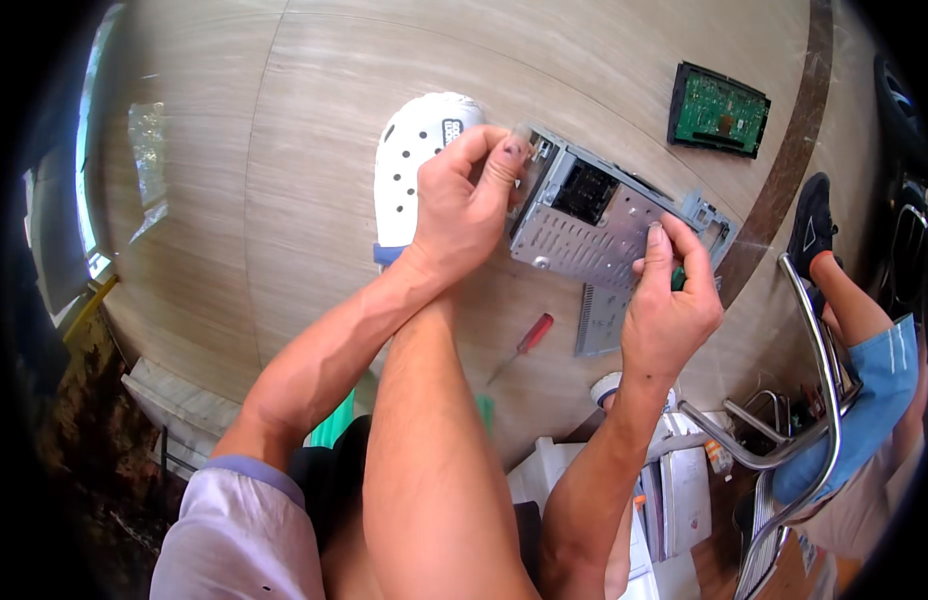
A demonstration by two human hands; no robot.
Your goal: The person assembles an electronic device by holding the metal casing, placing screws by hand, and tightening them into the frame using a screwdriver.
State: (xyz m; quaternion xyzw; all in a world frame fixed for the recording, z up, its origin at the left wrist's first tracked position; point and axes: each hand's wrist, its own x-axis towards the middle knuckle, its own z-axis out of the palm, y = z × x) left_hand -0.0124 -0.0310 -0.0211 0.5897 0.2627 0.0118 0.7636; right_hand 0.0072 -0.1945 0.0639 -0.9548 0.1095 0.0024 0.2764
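Note:
A silver metal car stereo unit (572, 238), with slotted vents and a black connector block (585, 190), is held tilted above the floor. My left hand (466, 195) is closed, thumb and forefinger pinching at its left end corner. At its right side, my right hand (674, 300) is closed on the casing, the thumb pressed against the slotted face. A small green piece shows beside the right fingers; I cannot make out what it is. Below lies a flat metal cover (601, 320), partly hidden by the unit. A screwdriver with a red handle (535, 333) rests on the floor.
A green circuit board in a black frame (719, 110) lies on the tiled floor at the far right. My white clog (402, 170) is beside the left hand. At right are a chrome chair frame (829, 350) and another person's leg (854, 310). White boxes (684, 500) stand near right.

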